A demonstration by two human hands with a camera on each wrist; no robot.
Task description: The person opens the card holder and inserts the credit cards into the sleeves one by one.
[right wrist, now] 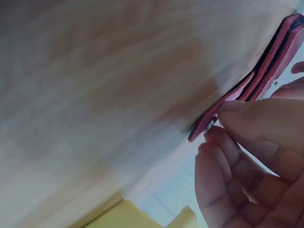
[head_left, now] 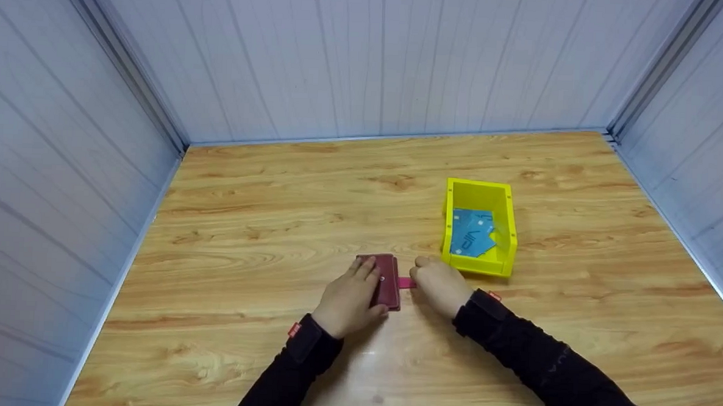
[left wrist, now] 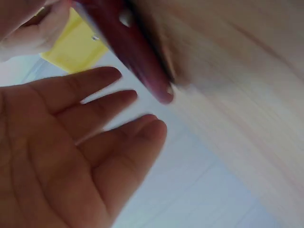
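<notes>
A dark red wallet lies on the wooden table, with a snap stud on its top and a pink strap sticking out to the right. My left hand is spread over the wallet's left part, its fingers extended; the left wrist view shows the palm beside the wallet. At the strap, my right hand has curled fingers. Seen from the right wrist, the thumb and a finger pinch the strap near its metal snap. In the head view these fingertips are hidden.
Just behind the right hand stands a yellow open bin holding several blue cards. Pale panel walls enclose the wooden table at the back and both sides.
</notes>
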